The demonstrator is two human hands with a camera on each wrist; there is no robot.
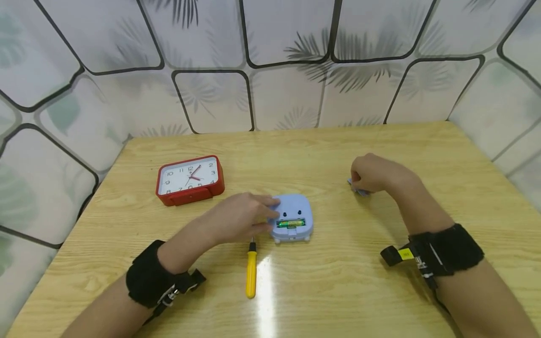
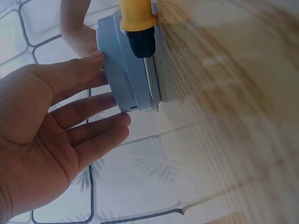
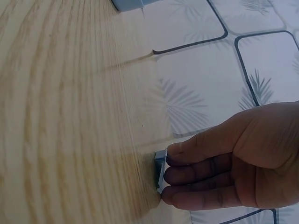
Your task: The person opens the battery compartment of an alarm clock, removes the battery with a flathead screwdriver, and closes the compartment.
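A small light-blue alarm clock (image 1: 297, 204) lies back side up, with two dark knobs and an uncovered battery compartment. Inside the compartment sits a green battery (image 1: 290, 224). My left hand (image 1: 241, 217) rests its loosely spread fingertips on the clock's left side; in the left wrist view the thumb meets the clock's edge (image 2: 122, 77). Off to the right, my right hand (image 1: 378, 173) pinches a small light-blue battery cover (image 3: 160, 169) between thumb and fingertips, low at the tabletop. Fingers partly hide the cover in the head view.
A yellow-handled screwdriver (image 1: 251, 274) lies in front of the clock, its tip near my left hand. Behind the left hand stands a red alarm clock (image 1: 190, 180) with a white dial. Patterned panels (image 1: 285, 98) border the wooden table (image 1: 338, 281) at the back and sides.
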